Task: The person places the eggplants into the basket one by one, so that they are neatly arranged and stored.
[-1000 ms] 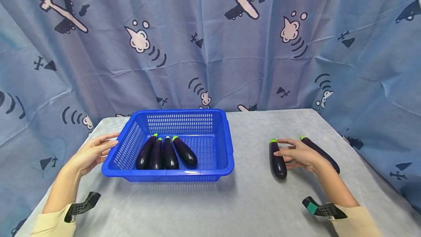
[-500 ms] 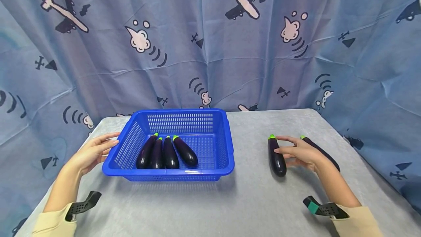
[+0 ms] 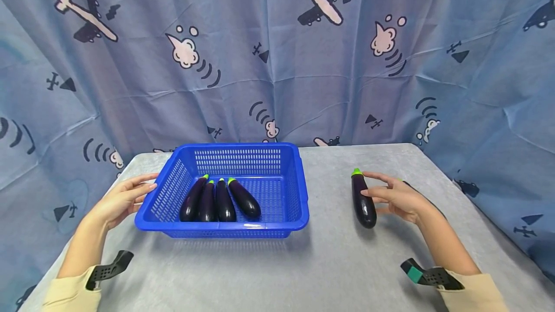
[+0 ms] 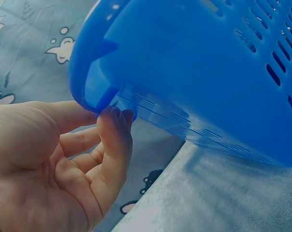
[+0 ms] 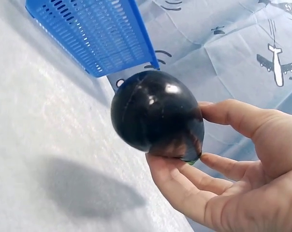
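A blue plastic basket (image 3: pixel 221 226) stands on the table at left centre, with several dark purple eggplants (image 3: pixel 244 199) lying inside. My left hand (image 3: pixel 117 202) holds the basket's left rim; in the left wrist view, thumb and fingers meet at the blue rim (image 4: pixel 78 72). Over on the right, my right hand (image 3: pixel 396 198) grips one eggplant (image 3: pixel 363 203) from its right side, green stem end pointing away. The right wrist view shows its rounded dark end (image 5: pixel 153 108) between thumb and fingers, raised above its shadow. Another eggplant (image 3: pixel 408 185) lies mostly hidden behind the right hand.
The grey table (image 3: pixel 277 273) carries the basket, and its surface lies between basket and right hand. A blue curtain (image 3: pixel 277 61) with airplane prints hangs behind the table and along its sides.
My right hand has lifted the eggplant, which has moved up and slightly left in the head view. The left hand and the basket stay in place.
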Demonstrator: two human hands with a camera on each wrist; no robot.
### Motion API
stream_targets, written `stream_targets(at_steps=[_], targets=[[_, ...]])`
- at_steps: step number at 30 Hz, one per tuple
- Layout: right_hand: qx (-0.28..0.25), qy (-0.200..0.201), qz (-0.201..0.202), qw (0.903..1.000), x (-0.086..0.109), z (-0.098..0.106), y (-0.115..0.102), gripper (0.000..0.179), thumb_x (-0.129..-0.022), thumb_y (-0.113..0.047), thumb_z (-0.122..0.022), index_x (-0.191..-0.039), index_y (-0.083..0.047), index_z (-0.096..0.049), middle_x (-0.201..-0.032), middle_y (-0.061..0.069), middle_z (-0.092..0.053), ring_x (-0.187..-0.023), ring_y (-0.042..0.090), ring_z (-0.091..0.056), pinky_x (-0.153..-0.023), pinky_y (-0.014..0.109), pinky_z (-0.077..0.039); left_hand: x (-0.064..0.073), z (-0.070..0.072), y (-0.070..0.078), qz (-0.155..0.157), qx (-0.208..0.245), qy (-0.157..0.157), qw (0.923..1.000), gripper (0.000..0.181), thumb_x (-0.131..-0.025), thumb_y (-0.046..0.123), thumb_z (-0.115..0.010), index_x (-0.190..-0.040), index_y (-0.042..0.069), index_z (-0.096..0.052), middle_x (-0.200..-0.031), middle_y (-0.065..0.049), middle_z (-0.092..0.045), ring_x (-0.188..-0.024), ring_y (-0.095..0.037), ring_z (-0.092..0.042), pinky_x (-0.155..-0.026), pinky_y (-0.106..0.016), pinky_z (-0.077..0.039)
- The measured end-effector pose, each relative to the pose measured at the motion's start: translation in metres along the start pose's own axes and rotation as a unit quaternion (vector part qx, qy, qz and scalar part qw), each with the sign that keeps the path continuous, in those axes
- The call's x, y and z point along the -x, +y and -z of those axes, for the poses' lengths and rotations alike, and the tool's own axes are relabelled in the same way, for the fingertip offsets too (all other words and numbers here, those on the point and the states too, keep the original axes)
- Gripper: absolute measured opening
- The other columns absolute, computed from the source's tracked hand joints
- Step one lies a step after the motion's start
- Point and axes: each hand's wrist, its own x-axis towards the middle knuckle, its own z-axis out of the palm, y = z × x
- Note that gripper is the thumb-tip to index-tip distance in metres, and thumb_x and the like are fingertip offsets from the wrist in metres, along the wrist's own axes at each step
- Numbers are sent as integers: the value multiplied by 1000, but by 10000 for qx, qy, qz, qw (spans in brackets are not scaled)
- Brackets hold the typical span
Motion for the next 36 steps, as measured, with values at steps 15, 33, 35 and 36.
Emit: stream_targets(at_steps=[15,33,35,36], targets=[[-151,47,417,9990,7,-3,-14,82,-105,-22,-66,-168,-8,-16,-162,33,-33,-116,18,-62,-95,45,-60,1,0,0,84,-106,25,9999,33,-113,23,-53,-145,23,-54,-108,14,-73,-98,-8,-73,-84,-29,-63],[-23,74,526,9986,13,-4,-29,83,-106,-24,-65,-170,-12,-13,-166,37,-23,-133,30,-54,-94,40,-61,0,0,-1,114,-149,87,9998,50,-113,24,-53,-158,6,-41,-109,14,-72,-99,-8,-73,-85,-30,-63],[4,62,534,9986,12,-6,-33,84,-106,-23,-65,-170,-12,-12,-167,37,-21,-138,36,-49,-94,40,-61,1,0,-1,115,-147,102,9998,49,-113,24,-53,-158,7,-42,-109,15,-72,-100,-8,-73,-85,-30,-63],[12,50,539,9985,12,-7,-35,84,-106,-23,-66,-170,-12,-12,-167,37,-21,-139,37,-48,-94,40,-61,1,0,-2,116,-150,105,9998,49,-113,24,-53,-158,8,-43,-110,15,-72,-100,-8,-73,-85,-30,-62]])
